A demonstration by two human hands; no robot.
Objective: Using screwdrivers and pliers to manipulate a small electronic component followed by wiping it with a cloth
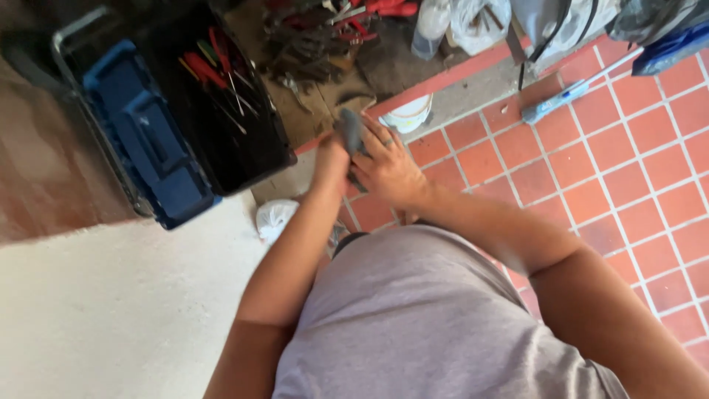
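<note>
Left hand [330, 164], centre of the frame: closed around the lower part of a small dark grey, soft-looking object, probably a cloth or glove [351, 131]; its fingers were hidden, so how tightly it gripped could not be told. Right hand [388, 168], just right of the left and touching it: fingers spread and laid flat over the same grey object, a ring on one finger. The grey object stood up between the two hands, its top showing above them.

Upper left of the frame: an open black plastic toolbox [221, 148] with a blue lift-out tray [148, 140] at its left side; red-handled and dark screwdrivers [218, 70] lay inside the black compartment. Below it, lower left: a pale, rough concrete floor surface [111, 310]. Left of centre, just below the toolbox corner: a crumpled white plastic bag [275, 218]. Top centre: a heap of dark metal tools with red-handled pliers [325, 37] on a brownish mat. Just above the hands: a white round container [410, 114], partly hidden. Bottom centre: the person's grey T-shirt [421, 310], filling the foreground. Right half: a floor of square terracotta tiles with pale joints [628, 170]. Upper right: a long pale-blue-handled tool [569, 92] lying slantwise on the tiles; beyond it, clear plastic bags [473, 22] and dark bundles, too blurred to identify.
</note>
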